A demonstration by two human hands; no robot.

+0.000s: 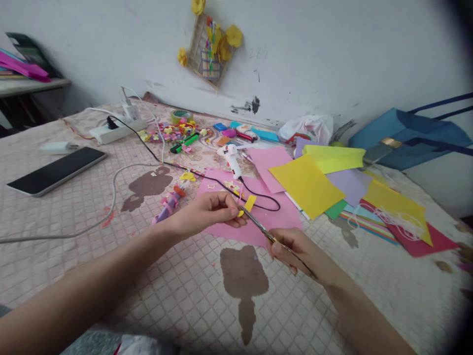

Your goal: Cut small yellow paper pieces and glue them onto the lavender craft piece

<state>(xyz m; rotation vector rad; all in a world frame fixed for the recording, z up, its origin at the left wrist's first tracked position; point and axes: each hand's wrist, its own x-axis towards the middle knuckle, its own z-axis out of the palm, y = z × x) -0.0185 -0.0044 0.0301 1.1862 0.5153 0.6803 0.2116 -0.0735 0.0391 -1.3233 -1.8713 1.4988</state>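
Note:
My left hand [218, 209] is closed in a pinch on a small yellow paper piece [250, 203], above a pink sheet [221, 232]. Closed around a long, thin metal tool [258, 225], which looks like scissors, is my right hand [290, 249]. The tool's tip points up and left and meets the yellow paper beside my left fingertips. Whether its blades are apart cannot be made out. Small pale paper bits [231, 185] lie on the pink sheet just beyond my hands. A purple strip with pink and orange pieces [168, 206] rests left of the sheet.
A white glue gun [232, 161] trails a black cord behind my hands. Coloured sheets [312, 186] and white string [399, 222] lie right. On the left are a phone [57, 170], a power strip [116, 129] and a grey cable. Behind are paper flowers [177, 129] and a green cutter [185, 143].

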